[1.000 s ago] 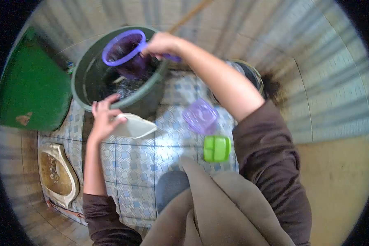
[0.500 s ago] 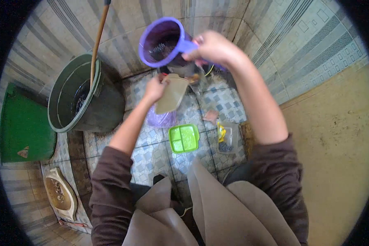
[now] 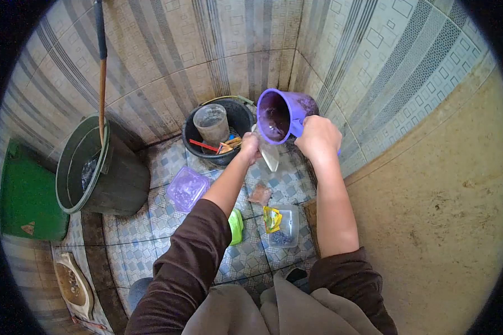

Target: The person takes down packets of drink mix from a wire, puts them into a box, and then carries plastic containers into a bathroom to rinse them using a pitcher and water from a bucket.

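Note:
My right hand (image 3: 319, 137) is closed round the handle of a purple water dipper (image 3: 306, 104), tilted with its mouth toward the left. My left hand (image 3: 250, 148) grips a pale, flat plastic lid (image 3: 270, 156) by its edge, just below the dipper and seen nearly edge-on. Below my hands on the floor lie a pinkish flat piece (image 3: 260, 194) and a clear container (image 3: 290, 215) with a yellow packet (image 3: 272, 219) in it. A green divided container (image 3: 236, 228) is partly hidden by my left sleeve. Left of that forearm lies a translucent purple lid or box (image 3: 188, 190).
A black basin (image 3: 191, 137) holds a clear tub (image 3: 211, 124) and several small items. At the left stands a large dark bucket (image 3: 123, 187) with a long stick (image 3: 103, 84) in it, beside a green panel (image 3: 33, 195). A tan low wall (image 3: 425, 223) borders the right.
Both hands have moved right, bringing the dipper and lid away from in front of the black basin. The pale lid has turned from face-on to nearly edge-on. The view has shifted too.

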`<state>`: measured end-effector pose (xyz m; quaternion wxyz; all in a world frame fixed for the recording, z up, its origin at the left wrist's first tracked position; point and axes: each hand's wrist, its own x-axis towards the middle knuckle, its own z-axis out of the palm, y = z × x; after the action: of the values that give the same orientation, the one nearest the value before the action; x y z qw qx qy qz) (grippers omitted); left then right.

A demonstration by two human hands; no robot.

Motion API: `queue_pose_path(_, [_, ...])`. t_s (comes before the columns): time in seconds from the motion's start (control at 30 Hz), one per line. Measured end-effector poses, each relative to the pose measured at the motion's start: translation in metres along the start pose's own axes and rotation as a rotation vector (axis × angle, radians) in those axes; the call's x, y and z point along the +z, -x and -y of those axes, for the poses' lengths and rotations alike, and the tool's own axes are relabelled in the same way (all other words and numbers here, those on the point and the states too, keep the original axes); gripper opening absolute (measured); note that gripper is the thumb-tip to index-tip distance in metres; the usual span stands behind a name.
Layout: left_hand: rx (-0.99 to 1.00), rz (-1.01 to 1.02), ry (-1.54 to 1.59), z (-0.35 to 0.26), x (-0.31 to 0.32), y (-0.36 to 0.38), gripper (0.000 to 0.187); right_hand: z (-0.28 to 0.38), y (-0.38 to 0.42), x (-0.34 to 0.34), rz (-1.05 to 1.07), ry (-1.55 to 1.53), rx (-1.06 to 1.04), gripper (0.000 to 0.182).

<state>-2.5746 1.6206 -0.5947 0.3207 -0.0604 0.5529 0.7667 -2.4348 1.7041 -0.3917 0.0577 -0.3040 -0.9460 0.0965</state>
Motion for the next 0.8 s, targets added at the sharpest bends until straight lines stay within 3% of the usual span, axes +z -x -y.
queue_pose_path(0.03, [0.007,0.132,0.047,-0.004,-0.002,0.0,0.025,-0.003,-0.001,-0.001,-0.009,0.002,0.033,0.024])
queue_pose_path(0.23, [0.072,-0.027,0.075,0.001,-0.003,-0.01,0.021,-0.013,-0.003,-0.006,-0.01,0.016,0.074,0.024])
queue_pose_path(0.3, [0.258,-0.202,-0.408,0.005,-0.001,-0.008,0.02,-0.014,-0.001,-0.009,0.001,0.026,0.078,0.024])
queue_pose_path(0.33, [0.258,-0.202,-0.407,0.004,-0.001,-0.003,0.02,-0.013,0.0,-0.012,0.011,0.015,0.072,0.022])
queue_pose_path(0.43, [0.471,-0.011,-1.155,-0.007,0.003,0.017,0.017,-0.011,0.003,-0.019,0.03,0.014,0.068,0.019])
queue_pose_path(0.47, [0.746,0.093,-1.35,0.001,-0.004,0.009,0.017,-0.01,0.004,-0.02,0.042,0.022,0.067,0.019])
queue_pose_path(0.5, [0.743,0.096,-1.351,0.006,-0.007,0.006,0.017,-0.008,0.005,-0.02,0.045,0.022,0.07,0.019])
queue_pose_path(0.57, [1.198,0.223,-1.647,-0.001,-0.003,0.023,0.016,-0.005,0.006,-0.021,0.006,0.021,0.09,0.018])
queue_pose_path(0.63, [1.114,0.257,-1.655,-0.008,-0.003,0.033,0.018,-0.005,0.006,-0.021,0.003,0.027,0.094,0.017])
queue_pose_path(0.7, [0.78,0.497,-1.736,-0.015,-0.007,0.034,0.022,-0.003,0.006,-0.022,0.0,0.034,0.099,0.017])
queue_pose_path(0.77, [0.819,0.543,-1.685,-0.017,-0.014,0.039,0.022,-0.002,0.007,-0.022,-0.008,0.072,0.077,0.017])
queue_pose_path(0.8, [0.964,0.563,-1.686,-0.016,-0.017,0.041,0.021,-0.001,0.008,-0.023,-0.008,0.072,0.076,0.017])
